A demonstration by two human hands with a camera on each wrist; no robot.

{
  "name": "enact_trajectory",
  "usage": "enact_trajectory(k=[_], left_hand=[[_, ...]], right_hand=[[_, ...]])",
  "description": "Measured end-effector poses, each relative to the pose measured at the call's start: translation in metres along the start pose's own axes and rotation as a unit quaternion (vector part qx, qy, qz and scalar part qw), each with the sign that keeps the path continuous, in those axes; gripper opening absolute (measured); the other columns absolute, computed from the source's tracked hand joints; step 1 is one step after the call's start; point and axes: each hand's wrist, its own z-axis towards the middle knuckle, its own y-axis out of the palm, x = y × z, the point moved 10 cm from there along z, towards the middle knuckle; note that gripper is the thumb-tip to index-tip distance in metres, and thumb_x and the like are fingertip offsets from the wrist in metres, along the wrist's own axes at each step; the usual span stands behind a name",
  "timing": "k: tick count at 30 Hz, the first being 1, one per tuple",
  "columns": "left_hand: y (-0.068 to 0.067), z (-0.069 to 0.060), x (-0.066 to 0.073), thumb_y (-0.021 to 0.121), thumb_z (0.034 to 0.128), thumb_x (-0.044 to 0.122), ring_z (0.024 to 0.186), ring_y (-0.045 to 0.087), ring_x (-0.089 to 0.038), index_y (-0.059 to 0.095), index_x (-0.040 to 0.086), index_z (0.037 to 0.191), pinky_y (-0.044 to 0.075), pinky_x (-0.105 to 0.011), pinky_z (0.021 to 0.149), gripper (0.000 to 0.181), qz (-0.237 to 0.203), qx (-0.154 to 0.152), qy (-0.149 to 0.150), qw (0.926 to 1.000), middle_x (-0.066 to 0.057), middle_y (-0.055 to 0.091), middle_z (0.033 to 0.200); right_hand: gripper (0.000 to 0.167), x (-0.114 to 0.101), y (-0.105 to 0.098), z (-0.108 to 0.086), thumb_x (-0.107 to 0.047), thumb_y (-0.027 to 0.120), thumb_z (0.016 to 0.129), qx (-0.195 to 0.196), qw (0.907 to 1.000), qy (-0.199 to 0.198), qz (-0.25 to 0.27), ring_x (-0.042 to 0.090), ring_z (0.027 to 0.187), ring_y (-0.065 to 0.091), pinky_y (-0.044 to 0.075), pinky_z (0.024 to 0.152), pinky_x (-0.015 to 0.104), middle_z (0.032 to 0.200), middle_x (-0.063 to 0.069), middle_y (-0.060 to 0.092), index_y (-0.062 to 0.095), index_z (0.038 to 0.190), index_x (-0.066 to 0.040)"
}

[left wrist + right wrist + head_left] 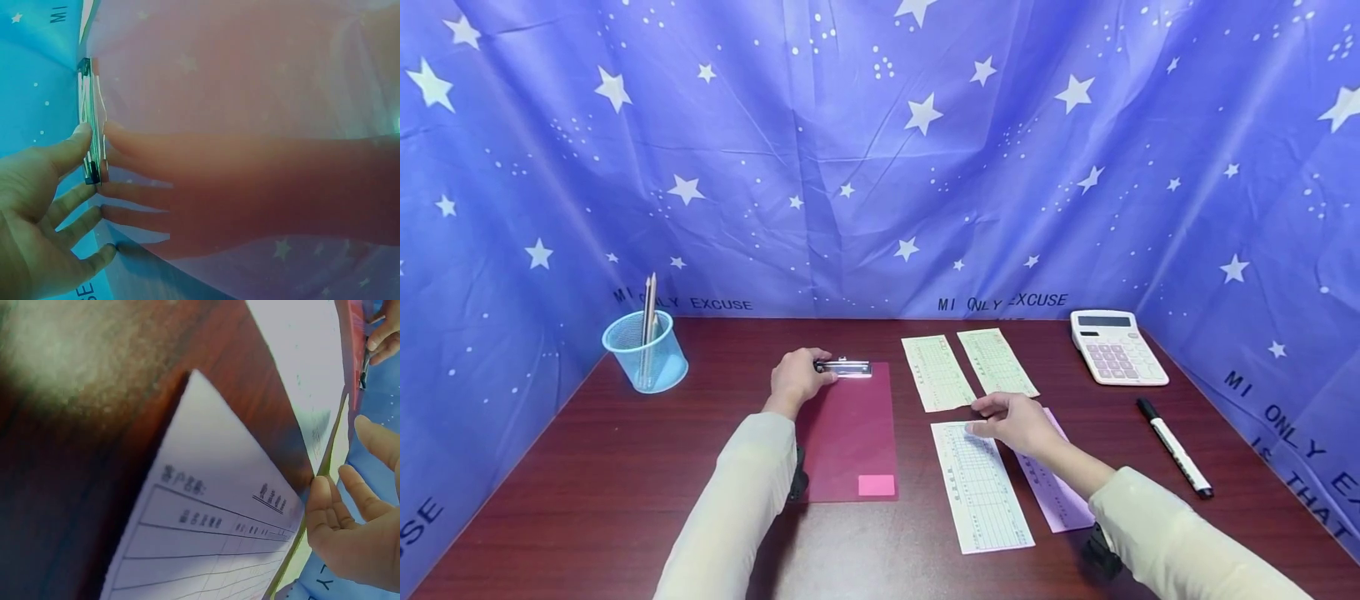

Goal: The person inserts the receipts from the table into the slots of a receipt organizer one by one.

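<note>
A dark red clipboard (pixel 850 437) lies flat on the table, its metal clip (pixel 853 369) at the far end. My left hand (pixel 796 382) is at its far left corner, thumb touching the clip's left end. In the left wrist view, the fingers of that hand (pixel 28 219) are spread and fairly straight, mirrored in the glossy board; the index finger is partly hidden. My right hand (pixel 1011 421) is at the top of a white printed form (pixel 981 492), fingers loosely bent. Contact with the paper cannot be told. A pink form (pixel 1060 500) lies partly under the forearm.
Two pale green slips (pixel 937 375) lie behind the white form. A calculator (pixel 1117 348) and a black-capped marker (pixel 1176 448) are on the right. A blue mesh pencil cup (pixel 655 358) stands at far left. Starry blue cloth (pixel 880 167) hangs around the table.
</note>
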Motion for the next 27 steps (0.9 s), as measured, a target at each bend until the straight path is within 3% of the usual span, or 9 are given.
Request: enact_trajectory(k=[5, 12, 27], left_hand=[[0.001, 0.001, 0.001, 0.080, 0.0891, 0.025, 0.124, 0.059, -0.036, 0.073, 0.014, 0.127, 0.046, -0.054, 0.099, 0.040, 0.003, -0.001, -0.001, 1.0000, -0.014, 0.067, 0.130], [0.003, 0.003, 0.000, 0.080, 0.0893, 0.027, 0.126, 0.055, -0.037, 0.073, 0.015, 0.125, 0.045, -0.054, 0.099, 0.038, 0.014, -0.003, -0.012, 0.9998, -0.015, 0.063, 0.130], [0.007, 0.010, -0.002, 0.082, 0.0873, 0.027, 0.121, 0.057, -0.035, 0.076, 0.015, 0.118, 0.046, -0.054, 0.097, 0.034, 0.019, -0.003, -0.017, 0.9997, -0.014, 0.065, 0.123]], right_hand=[[0.046, -0.001, 0.004, 0.000, -0.019, 0.087, 0.080, -0.010, 0.9995, -0.002, -0.028, 0.020, 0.085, 0.059, 0.049, 0.068, 0.031, 0.106, 0.014, 0.068, 0.071, 0.117, 0.002], [0.049, -0.005, 0.007, 0.001, -0.017, 0.091, 0.075, -0.012, 0.9977, -0.029, -0.059, 0.019, 0.083, 0.056, 0.047, 0.068, 0.031, 0.102, 0.010, 0.066, 0.072, 0.116, 0.001], [0.030, -0.010, 0.011, 0.006, -0.014, 0.092, 0.073, -0.022, 0.9954, -0.038, -0.086, 0.019, 0.082, 0.050, 0.043, 0.072, 0.033, 0.091, 0.004, 0.058, 0.069, 0.092, -0.007]])
